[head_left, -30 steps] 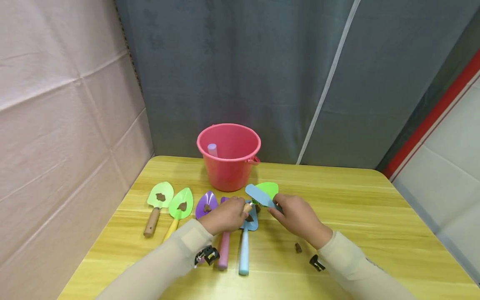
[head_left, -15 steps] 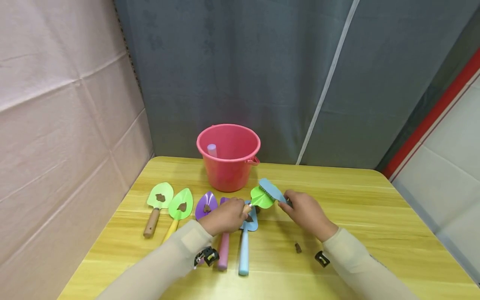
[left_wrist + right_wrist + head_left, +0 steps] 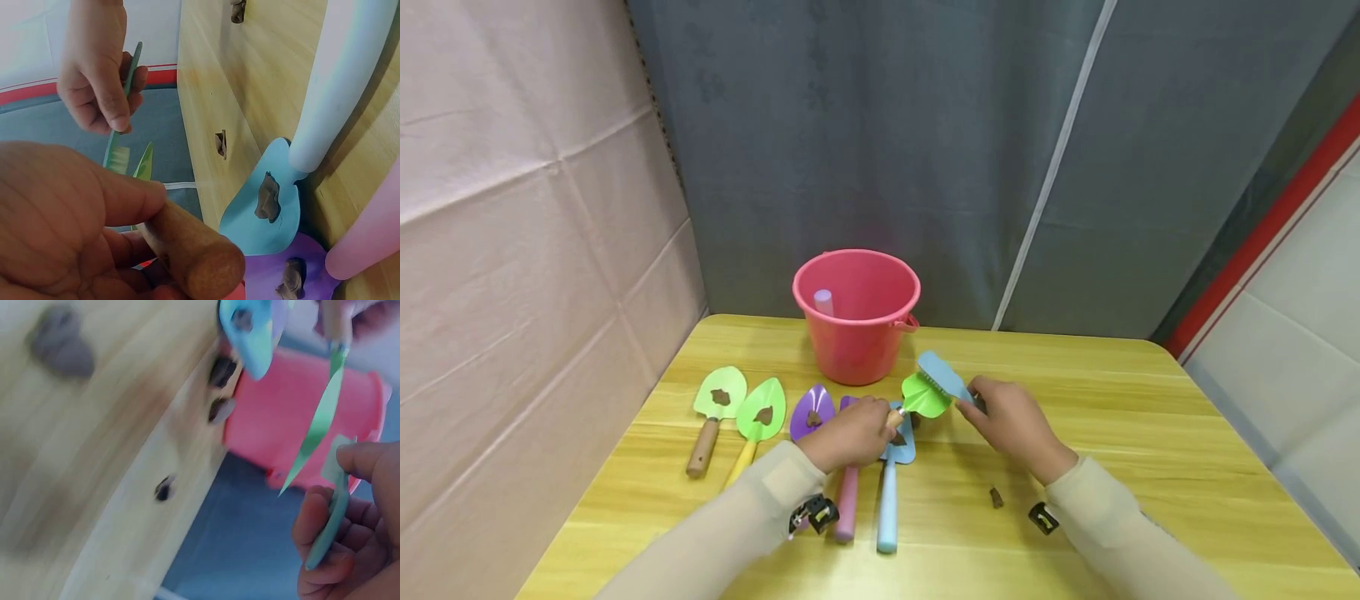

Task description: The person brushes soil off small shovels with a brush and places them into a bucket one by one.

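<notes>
Green leaf-bladed trowel (image 3: 925, 396): twist risk

It juts just beyond the left hand (image 3: 855, 433), which grips its wooden handle (image 3: 194, 250). The right hand (image 3: 1018, 429) pinches a blue bristled brush (image 3: 942, 374) near the blade (contact unclear); hard brushing could turn that rounded handle. Dipping the left hand could dislodge the brown lump (image 3: 269, 199) on the pale-blue trowel (image 3: 889, 482) beneath.

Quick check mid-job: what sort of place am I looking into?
Probably a small screened-off work area indoors: a dark grey curtain hangs behind the wood-grain table, and creased pale sheeting covers the left side.
</notes>
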The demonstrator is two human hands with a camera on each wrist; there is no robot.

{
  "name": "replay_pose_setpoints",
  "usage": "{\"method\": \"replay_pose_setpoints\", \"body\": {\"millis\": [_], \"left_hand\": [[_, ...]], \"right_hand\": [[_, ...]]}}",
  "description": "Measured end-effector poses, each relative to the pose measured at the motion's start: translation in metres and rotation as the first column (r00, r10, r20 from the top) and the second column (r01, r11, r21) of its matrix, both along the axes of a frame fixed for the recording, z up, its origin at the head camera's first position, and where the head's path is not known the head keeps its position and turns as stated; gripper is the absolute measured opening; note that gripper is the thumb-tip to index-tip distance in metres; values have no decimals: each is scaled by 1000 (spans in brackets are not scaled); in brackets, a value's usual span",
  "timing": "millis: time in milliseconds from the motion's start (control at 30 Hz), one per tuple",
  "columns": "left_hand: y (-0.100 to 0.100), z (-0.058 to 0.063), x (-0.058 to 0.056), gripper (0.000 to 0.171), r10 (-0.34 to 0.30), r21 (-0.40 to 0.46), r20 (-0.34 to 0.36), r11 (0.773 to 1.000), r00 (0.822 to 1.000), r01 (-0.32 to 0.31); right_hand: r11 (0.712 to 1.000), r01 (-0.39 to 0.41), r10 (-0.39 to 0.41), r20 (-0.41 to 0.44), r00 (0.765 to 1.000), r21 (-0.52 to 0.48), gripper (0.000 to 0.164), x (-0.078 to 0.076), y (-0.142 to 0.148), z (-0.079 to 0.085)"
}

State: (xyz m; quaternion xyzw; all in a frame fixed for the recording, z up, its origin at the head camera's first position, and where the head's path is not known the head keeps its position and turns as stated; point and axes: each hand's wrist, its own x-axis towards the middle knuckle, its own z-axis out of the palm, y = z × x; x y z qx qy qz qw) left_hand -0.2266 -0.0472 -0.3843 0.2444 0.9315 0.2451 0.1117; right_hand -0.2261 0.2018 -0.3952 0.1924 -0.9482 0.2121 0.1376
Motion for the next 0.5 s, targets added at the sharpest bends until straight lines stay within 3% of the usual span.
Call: {"method": "replay_pose_setpoints", "body": {"millis": [200, 500], "left_hand": [[0, 1, 1, 10, 1, 9, -1, 1000, 1000, -1], [1, 2, 2, 12, 7, 14, -9, 1000, 1000, -6]], "right_hand": [[994, -86, 88, -27, 996, 65, 22, 12, -19, 2], [997, -55, 55, 14, 998, 62, 23, 7, -9, -3]]}}
